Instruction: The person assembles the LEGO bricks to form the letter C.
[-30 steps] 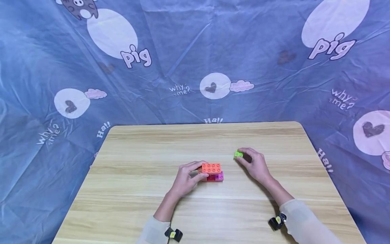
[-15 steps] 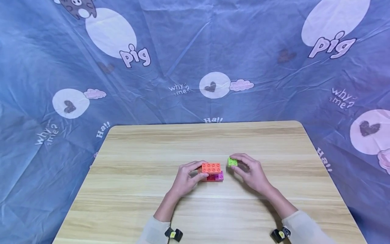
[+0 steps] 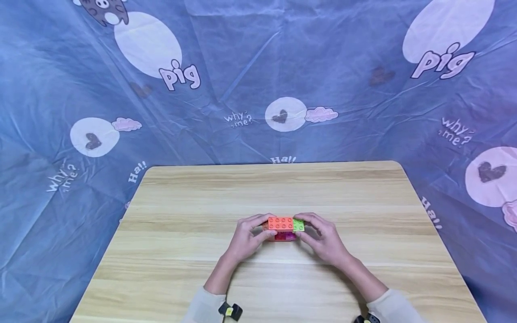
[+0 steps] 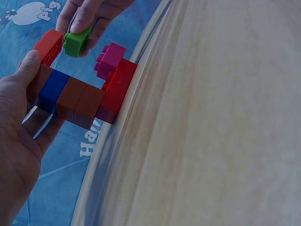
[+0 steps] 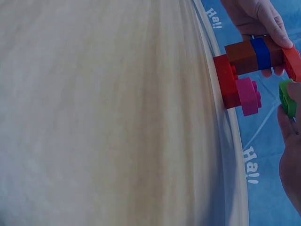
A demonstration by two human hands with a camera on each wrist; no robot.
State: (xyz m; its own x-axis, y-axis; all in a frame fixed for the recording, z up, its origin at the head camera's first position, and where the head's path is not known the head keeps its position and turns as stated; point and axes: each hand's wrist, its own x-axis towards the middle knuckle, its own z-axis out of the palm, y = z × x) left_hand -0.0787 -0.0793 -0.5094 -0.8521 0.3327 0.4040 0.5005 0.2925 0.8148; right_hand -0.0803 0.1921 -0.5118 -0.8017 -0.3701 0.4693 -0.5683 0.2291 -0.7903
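Note:
A toy brick structure stands on the table. Its base is a red brick, with a pink brick on one end and a column of brown bricks and a blue brick on the other. Capping the column, an orange brick overhangs to the right. My left hand grips the column near its top, the thumb by the orange brick. Between thumb and fingers, my right hand pinches a green brick beside the orange brick's right end, above the pink one. Whether green and orange touch I cannot tell.
A blue printed cloth hangs behind and beside the table. The table's far edge runs in front of it. Small black devices, one by the left sleeve, sit on both wrists.
My right hand has carried the green brick left and toward me, from apart on the table's right to beside the orange brick. My left hand has kept its hold.

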